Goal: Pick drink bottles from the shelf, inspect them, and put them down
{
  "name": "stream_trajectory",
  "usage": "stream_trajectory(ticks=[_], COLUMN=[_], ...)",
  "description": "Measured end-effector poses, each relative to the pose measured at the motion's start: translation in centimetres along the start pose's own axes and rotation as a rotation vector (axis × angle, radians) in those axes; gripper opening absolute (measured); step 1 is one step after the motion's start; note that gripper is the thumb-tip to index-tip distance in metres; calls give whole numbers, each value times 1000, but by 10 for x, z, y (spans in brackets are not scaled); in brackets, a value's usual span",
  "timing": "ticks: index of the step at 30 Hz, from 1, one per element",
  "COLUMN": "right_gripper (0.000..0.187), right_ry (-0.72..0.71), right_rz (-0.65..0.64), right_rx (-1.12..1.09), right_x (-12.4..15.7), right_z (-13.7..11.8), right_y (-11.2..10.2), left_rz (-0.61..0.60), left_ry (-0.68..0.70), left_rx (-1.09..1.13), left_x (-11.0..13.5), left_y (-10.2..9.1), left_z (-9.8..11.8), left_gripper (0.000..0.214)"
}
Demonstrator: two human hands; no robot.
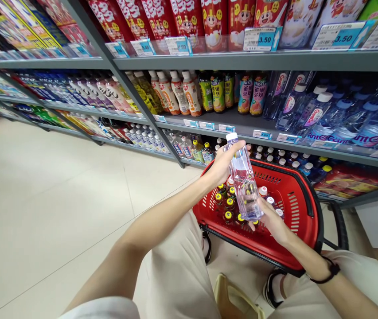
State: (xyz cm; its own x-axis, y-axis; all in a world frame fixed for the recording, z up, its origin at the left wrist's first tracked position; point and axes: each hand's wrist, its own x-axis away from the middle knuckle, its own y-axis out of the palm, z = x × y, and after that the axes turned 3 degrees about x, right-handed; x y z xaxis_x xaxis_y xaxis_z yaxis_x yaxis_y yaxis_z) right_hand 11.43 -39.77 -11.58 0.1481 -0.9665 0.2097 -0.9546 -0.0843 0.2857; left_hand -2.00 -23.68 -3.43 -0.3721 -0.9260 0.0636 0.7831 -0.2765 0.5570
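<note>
Over a red shopping basket (303,217), a clear water bottle (243,179) with a white cap is held tilted in both hands. My left hand (225,160) wraps round its upper part, just below the cap. Its base end is gripped by my right hand (270,219), the thumb lying on the side of the bottle. Several dark bottles with yellow caps (230,202) stand in the basket below. Beside them, to the right, are a few bottles with white caps (270,201).
The middle shelf carries orange-labelled bottles (193,95), Nestle bottles (246,95) and large water bottles (315,113). Red cans (189,22) line the shelf above. A black basket handle (338,223) sticks out at right. A pale yellow bag (224,294) lies between my feet.
</note>
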Motion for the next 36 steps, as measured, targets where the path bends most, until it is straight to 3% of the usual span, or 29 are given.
stream_trajectory(ticks=[11, 17, 23, 27, 31, 36], right_gripper=[66, 58, 49, 48, 55, 65], right_ry=[102, 96, -15, -154, -260, -396], right_rz=[42, 107, 63, 209, 362, 448], right_rx=[-164, -268, -281, -95, 41, 157], right_x=[-3, 1, 2, -1, -4, -1], right_z=[-17, -24, -29, -27, -25, -26], right_y=[4, 2, 0, -5, -11, -19], left_rz=[93, 77, 60, 13, 42, 59], left_ry=[-87, -116, -169, -143, -147, -144], left_rx=[28, 130, 185, 201, 212, 132], left_x=[-2, -6, -22, -31, -32, -31], left_y=[-2, -1, -15, -24, -27, -31], left_z=[-3, -3, 2, 6, 10, 11], left_gripper=[36, 19, 23, 26, 32, 44])
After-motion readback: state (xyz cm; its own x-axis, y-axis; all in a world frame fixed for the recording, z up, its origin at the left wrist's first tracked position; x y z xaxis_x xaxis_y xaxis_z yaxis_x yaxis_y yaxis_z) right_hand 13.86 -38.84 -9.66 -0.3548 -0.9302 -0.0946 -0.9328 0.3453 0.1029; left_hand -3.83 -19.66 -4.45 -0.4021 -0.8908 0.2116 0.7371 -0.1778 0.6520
